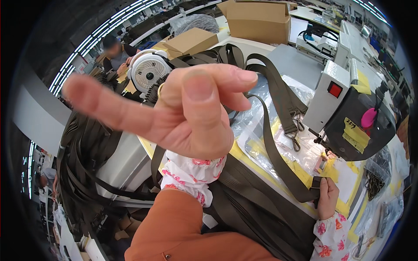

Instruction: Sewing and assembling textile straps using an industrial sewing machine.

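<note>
My left hand (196, 113) is raised close in front of the view, holding nothing visible. One finger stretches out to the left and the others are partly bent and apart. At the lower right, my right hand (328, 198) is closed on a dark buckle (316, 186) at the end of an olive-brown webbing strap (274, 150). The strap runs up from there across the worktable. Metal snap hooks (295, 141) hang on another strap end, left of the sewing machine head (348, 113). A light shines on the area below the machine head.
Dark straps (87, 152) hang in a thick bundle at the left. A white fan (150, 71) stands behind my left hand. Cardboard boxes (259, 24) sit at the back. Clear plastic bags (383, 209) lie at the right edge. Another person (115, 54) works at the far left.
</note>
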A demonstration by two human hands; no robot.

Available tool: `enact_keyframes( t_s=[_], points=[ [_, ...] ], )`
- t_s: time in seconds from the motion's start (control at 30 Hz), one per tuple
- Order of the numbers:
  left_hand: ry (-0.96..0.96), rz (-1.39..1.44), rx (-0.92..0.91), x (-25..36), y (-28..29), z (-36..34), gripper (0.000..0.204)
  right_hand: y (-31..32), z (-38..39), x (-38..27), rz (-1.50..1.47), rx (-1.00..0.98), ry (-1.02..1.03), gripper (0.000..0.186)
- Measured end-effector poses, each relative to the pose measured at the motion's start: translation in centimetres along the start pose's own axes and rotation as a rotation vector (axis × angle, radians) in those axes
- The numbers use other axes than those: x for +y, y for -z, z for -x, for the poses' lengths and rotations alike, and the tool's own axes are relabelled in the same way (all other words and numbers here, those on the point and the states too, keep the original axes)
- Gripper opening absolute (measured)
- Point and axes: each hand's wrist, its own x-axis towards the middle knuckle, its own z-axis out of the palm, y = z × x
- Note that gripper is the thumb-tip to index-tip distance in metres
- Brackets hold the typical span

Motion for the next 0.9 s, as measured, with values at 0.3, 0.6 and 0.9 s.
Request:
enact_keyframes(
  t_s=[0.3, 0.6, 0.9],
  points=[
    [0.472, 0.116, -0.576, -2.9, -11.0, 8.5, 0.020, 0.1, 0.1, -0.4, 0.208, 0.015, 0.175, 0.020],
    [0.979, 0.723, -0.860, -1.3, -13.6, 12.3, 0.017, 0.1, 0.5, -0.7, 0.168, 0.026, 0.267, 0.021],
    [0.946, 0.742, -0.760, -1.5, -13.7, 13.4, 0.017, -0.2, 0.6, -1.3, 0.049, -0.065, 0.074, 0.024]
  ],
)
